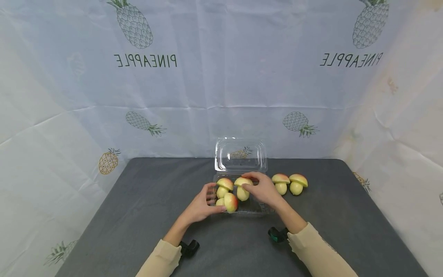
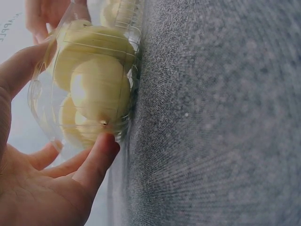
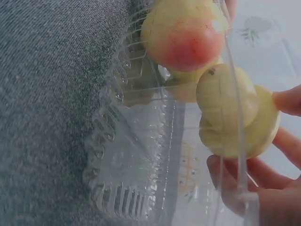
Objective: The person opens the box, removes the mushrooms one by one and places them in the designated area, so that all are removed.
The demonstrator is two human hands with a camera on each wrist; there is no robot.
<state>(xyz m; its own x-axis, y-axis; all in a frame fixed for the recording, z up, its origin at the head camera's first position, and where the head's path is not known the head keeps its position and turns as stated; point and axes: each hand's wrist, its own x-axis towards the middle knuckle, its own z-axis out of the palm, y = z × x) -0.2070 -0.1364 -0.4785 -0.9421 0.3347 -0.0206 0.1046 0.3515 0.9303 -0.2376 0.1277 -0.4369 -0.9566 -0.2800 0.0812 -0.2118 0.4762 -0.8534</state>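
A clear plastic clamshell box sits on the table with its lid tipped up behind it. My left hand holds the box's left end, its thumb at the front rim and fingers along the side wall. Inside that end, one yellow mushroom-shaped piece with a reddish cap lies behind another red-blushed one, seen through the wall in the left wrist view. My right hand pinches a third mushroom-shaped piece by its cap, over the middle of the box, stem towards the front.
Two more mushroom-shaped pieces lie on the dark grey table right of the box. Behind the table hangs a pale cloth printed with pineapples. A black strap device is on each wrist.
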